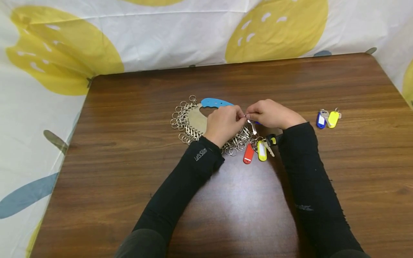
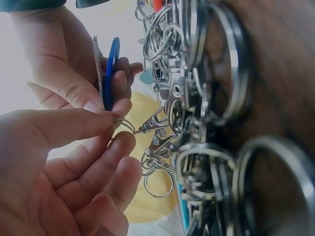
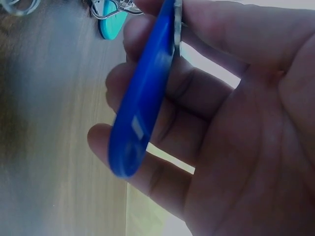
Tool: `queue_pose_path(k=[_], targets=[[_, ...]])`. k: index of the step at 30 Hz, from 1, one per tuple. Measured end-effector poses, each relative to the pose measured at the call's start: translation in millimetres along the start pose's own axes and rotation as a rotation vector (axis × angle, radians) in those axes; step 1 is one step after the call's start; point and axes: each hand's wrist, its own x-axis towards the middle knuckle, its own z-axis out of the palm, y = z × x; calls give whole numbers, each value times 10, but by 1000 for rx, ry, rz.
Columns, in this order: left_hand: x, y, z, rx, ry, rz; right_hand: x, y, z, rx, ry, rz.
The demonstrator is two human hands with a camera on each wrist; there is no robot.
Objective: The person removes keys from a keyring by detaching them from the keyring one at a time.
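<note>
A flat metal key holder plate (image 1: 195, 120) with a blue handle (image 1: 216, 103) lies mid-table, its curved edge lined with clips and split rings. Over its right side my left hand (image 1: 226, 123) pinches a split ring (image 2: 127, 123) between thumb and index finger; the ring meets a small metal clip. Close against it, my right hand (image 1: 269, 113) holds a blue key tag (image 3: 140, 103) and a silver key (image 1: 252, 127) between thumb and fingers, right at the same ring. In the right wrist view the tag hangs across the fingers, its upper end hidden.
By the holder's lower right lie a red tag (image 1: 248, 154), a yellow tag (image 1: 262, 150) and a key (image 1: 268, 148), with a black piece beside the right sleeve. Farther right on the table are another blue tag (image 1: 321, 120) and yellow tag (image 1: 333, 119) with keys.
</note>
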Motion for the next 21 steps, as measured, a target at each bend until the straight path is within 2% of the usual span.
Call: queue_pose_path(k=[10, 21], targets=[[-3, 2, -6, 14, -35, 35, -13, -27, -21, -3, -27, 23], [-10, 3, 3, 6, -10, 30, -19, -12, -27, -20, -18, 16]])
